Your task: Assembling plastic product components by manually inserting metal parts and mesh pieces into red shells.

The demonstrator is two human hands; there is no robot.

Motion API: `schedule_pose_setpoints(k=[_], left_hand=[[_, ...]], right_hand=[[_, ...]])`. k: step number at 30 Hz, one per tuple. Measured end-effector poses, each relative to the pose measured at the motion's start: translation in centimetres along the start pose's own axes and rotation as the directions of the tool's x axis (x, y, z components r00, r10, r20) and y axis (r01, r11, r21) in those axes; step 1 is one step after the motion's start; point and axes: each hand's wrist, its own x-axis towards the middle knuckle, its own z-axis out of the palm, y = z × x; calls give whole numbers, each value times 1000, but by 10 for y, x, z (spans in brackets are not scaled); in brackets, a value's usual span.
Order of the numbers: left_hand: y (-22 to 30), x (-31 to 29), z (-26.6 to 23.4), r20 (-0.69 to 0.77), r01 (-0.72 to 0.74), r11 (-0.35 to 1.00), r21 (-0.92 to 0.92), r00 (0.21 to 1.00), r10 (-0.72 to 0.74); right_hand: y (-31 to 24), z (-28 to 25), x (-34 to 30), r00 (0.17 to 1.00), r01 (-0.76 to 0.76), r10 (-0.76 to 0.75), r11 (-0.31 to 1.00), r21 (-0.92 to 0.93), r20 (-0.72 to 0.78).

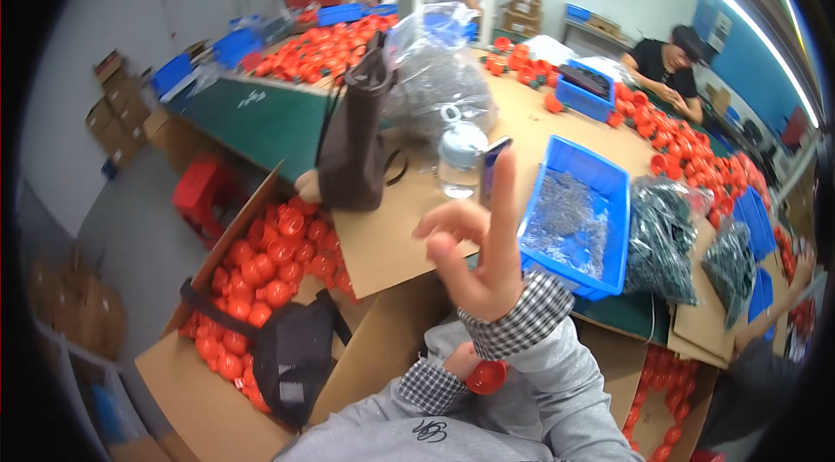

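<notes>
My right hand (484, 266) is raised in front of me, its index finger stretched upward and the other fingers partly bent. It is open, with nothing visible in it. Low against my grey top, my left hand (462, 361) is closed on a red plastic cup-shaped part (487, 378); most of its fingers are hidden. Beyond my right hand stands a blue tray (619, 240) with many small metal pieces (565, 209) in it. A clear water bottle with a pale blue lid (461, 157) is behind the raised fingers.
A cardboard box (217, 416) of red parts with a black bag (298, 362) on top is at my left. On the table are a dark brown bag (356, 136), bags of dark green pieces (658, 240) and red-part piles (678, 144). Other people work across and at right.
</notes>
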Motion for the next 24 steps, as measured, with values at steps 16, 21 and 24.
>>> schedule_pose_setpoints(k=[16, 21, 24], left_hand=[[36, -15, -9, 94, -95, 978, -183, 989, 114], [54, 0, 2, 516, 60, 916, -396, 840, 168], [58, 0, 9, 533, 131, 906, -403, 838, 116]], right_hand=[[-27, -52, -47, 845, -435, 452, 892, -124, 285], [-71, -73, -42, 764, -632, 367, 592, 501, 531], [-68, -70, -37, 876, -363, 106, 788, 498, 471]])
